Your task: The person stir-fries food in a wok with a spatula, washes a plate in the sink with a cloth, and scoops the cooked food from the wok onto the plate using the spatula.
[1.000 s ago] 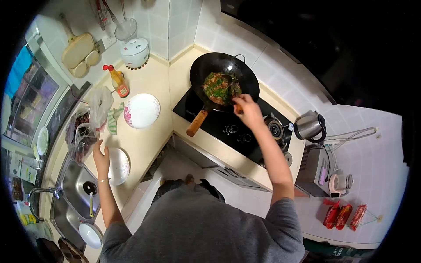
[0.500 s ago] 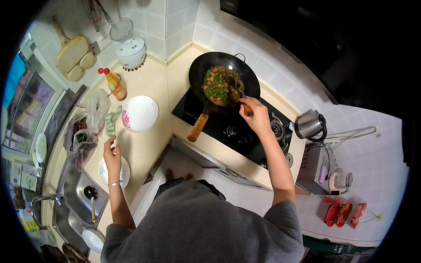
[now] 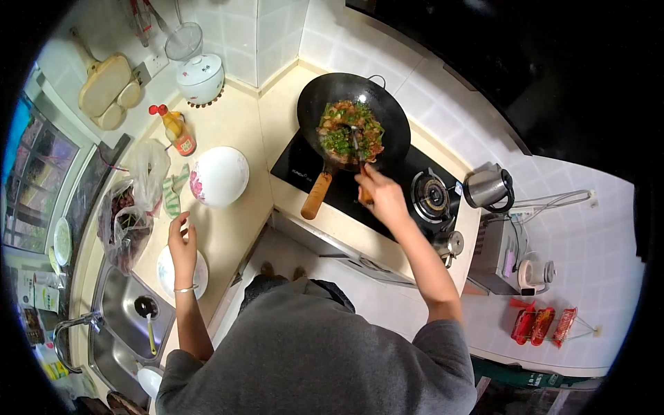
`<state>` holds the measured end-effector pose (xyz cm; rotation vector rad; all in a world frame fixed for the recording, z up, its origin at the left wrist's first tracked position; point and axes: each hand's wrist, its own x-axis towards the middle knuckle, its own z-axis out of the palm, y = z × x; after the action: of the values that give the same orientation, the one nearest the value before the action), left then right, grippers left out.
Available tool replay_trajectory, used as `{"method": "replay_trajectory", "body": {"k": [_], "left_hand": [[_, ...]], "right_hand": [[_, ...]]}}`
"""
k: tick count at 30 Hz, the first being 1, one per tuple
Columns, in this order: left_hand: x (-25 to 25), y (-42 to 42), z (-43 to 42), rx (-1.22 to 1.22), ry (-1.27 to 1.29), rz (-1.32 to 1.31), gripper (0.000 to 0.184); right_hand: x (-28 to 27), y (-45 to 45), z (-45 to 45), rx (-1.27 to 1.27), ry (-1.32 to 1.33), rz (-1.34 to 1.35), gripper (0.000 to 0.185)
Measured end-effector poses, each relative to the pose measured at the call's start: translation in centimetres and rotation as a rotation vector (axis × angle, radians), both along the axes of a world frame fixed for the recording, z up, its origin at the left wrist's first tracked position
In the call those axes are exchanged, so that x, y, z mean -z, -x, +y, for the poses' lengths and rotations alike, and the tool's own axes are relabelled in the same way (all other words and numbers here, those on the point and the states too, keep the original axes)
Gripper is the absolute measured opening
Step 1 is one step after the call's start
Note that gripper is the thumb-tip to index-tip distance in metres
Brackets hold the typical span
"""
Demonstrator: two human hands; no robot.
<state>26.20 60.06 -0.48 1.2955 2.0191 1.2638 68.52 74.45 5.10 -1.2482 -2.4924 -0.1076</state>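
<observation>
A black wok [image 3: 391, 117] with a wooden handle [image 3: 316, 196] sits on the stove and holds browned food with chopped greens [image 3: 339, 142]. My right hand [image 3: 379, 194] is closed around the wooden grip of a spatula whose head is in the food. My left hand [image 3: 182, 245] hangs over a white plate [image 3: 166, 271] on the left counter, fingers loosely bent and apart, holding nothing. Farther back on that counter lies a white plate with pink flowers [image 3: 220, 177], beside a green striped cloth [image 3: 171, 197].
Plastic bags of produce [image 3: 128, 228] and a sauce bottle [image 3: 178, 131] stand on the left counter, near the sink [image 3: 114, 294]. A lidded white pot [image 3: 200, 79] is in the corner. A steel kettle [image 3: 484, 188] stands right of the gas burner [image 3: 430, 196].
The spatula and my right hand have shifted left and slightly down, and the food has been stirred about. My left hand has moved right, still empty.
</observation>
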Motion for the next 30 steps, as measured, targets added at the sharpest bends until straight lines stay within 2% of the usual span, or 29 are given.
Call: {"method": "replay_trajectory", "body": {"k": [2, 4, 6, 8, 12, 14, 16, 18, 20, 22, 24, 26, 28, 30], "left_hand": [[0.0, 0.3, 0.2, 0.013, -0.023, 0.039, 0.027], [0.3, 0.7, 0.2, 0.019, -0.052, 0.072, 0.027], [0.8, 1.5, 0.0, 0.018, -0.056, 0.104, 0.028], [1.0, 1.5, -0.2, 0.002, -0.043, 0.091, 0.028], [1.4, 1.3, -0.4, 0.001, -0.05, 0.061, 0.028], [0.7, 1.0, -0.3, -0.003, -0.04, 0.052, 0.027], [0.8, 1.1, -0.2, -0.009, -0.036, 0.042, 0.026], [2.1, 1.9, -0.5, -0.032, -0.062, -0.097, 0.027], [2.3, 2.1, -0.9, -0.041, -0.077, -0.098, 0.027], [2.0, 2.1, -1.5, -0.075, -0.062, -0.106, 0.027], [2.1, 2.2, -2.4, -0.086, -0.072, -0.121, 0.026], [2.1, 2.2, -3.3, -0.139, -0.019, -0.159, 0.025], [2.3, 2.2, -3.9, -0.142, -0.055, -0.134, 0.025], [2.4, 2.1, -4.4, -0.177, -0.076, -0.14, 0.025]], "right_hand": [[-2.5, -0.2, 1.2, 0.047, -0.011, 0.063, 0.023], [-7.5, 0.1, -0.4, 0.071, 0.069, 0.091, 0.021], [-11.3, 0.1, -2.4, 0.049, 0.108, 0.041, 0.021], [-11.8, -0.1, -2.9, -0.036, 0.191, 0.024, 0.022], [-7.4, -0.4, 0.4, -0.029, 0.138, 0.045, 0.021], [-8.5, -2.1, 3.1, 0.057, 0.349, 0.321, 0.021], [-11.5, -5.2, 6.0, 0.205, 0.341, 0.385, 0.019], [-15.2, -8.0, 7.8, 0.261, 0.432, 0.556, 0.019], [-16.4, -10.4, 10.1, 0.376, 0.482, 0.705, 0.025], [-16.4, -11.9, 11.6, 0.385, 0.467, 0.709, 0.028], [-15.6, -13.5, 13.5, 0.542, 0.531, 0.708, 0.028], [-14.0, -14.9, 14.9, 0.536, 0.552, 0.763, 0.03], [-10.9, -16.4, 16.6, 0.621, 0.607, 0.928, 0.03], [-4.9, -18.6, 19.1, 0.581, 0.752, 1.285, 0.032]]}}
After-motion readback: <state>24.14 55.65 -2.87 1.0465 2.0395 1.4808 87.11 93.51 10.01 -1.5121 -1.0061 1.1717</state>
